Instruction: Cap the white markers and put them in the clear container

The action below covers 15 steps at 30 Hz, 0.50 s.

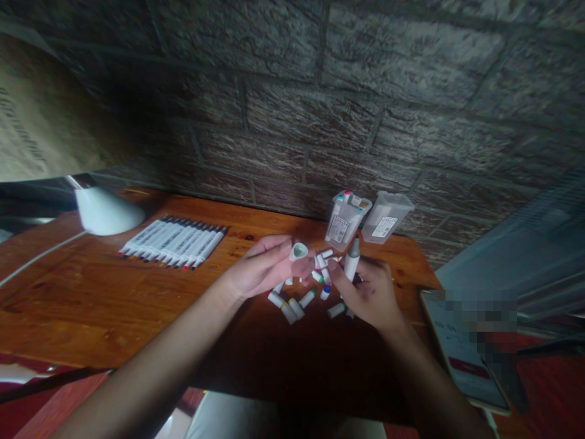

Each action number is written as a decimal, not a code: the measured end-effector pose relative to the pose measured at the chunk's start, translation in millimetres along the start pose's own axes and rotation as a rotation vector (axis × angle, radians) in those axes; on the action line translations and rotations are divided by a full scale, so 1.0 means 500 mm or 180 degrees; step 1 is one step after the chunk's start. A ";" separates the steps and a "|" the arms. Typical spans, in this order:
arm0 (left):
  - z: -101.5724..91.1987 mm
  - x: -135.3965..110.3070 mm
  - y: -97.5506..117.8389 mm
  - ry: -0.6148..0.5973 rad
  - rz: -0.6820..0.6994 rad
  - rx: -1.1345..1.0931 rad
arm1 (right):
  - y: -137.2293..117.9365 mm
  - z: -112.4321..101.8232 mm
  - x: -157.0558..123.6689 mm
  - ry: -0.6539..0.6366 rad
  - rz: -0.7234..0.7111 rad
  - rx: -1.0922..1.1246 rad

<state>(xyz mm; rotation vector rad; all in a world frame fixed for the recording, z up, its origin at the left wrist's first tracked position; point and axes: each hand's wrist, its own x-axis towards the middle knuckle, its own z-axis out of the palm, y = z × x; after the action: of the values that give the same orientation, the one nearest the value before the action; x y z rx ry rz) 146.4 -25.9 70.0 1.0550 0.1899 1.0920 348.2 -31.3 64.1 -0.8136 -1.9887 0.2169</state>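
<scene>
My left hand holds a white marker cap between thumb and fingers, its hollow end facing me. My right hand grips an uncapped white marker upright, dark tip up. The two hands are close together above a scatter of several loose white caps with coloured ends on the wooden table. Just behind the hands stands a clear plastic marker box with a few markers inside, and its clear lid rests next to it.
A row of several capped white markers lies at the back left, near a white lamp base with a cord. A phone rests at the table's right edge. A brick wall rises behind the table.
</scene>
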 end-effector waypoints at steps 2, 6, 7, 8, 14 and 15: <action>0.000 0.001 -0.001 0.0030 -0.0011 -0.0020 | 0.001 0.001 -0.001 -0.0016 0.0022 0.0021; -0.007 0.002 -0.005 0.0035 -0.0012 0.0022 | 0.002 0.002 0.001 -0.0030 0.0059 0.0045; -0.009 0.002 -0.006 0.0038 0.0001 0.0031 | 0.001 0.002 0.002 -0.0032 0.0059 0.0043; -0.010 0.003 -0.007 0.0046 0.0010 0.0027 | 0.001 0.002 0.002 -0.0034 0.0057 0.0041; -0.015 0.001 -0.008 0.0034 0.0054 0.0075 | 0.005 0.000 0.000 0.0041 0.0126 0.0123; -0.016 0.000 -0.008 0.0068 0.0042 0.0137 | 0.008 -0.001 0.000 0.0058 0.0202 0.0196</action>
<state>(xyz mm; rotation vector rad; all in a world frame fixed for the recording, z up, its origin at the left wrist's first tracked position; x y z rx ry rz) 144.1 -21.2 62.8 1.0847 0.2245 1.1156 350.4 -28.6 62.5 -0.8368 -1.9313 0.3052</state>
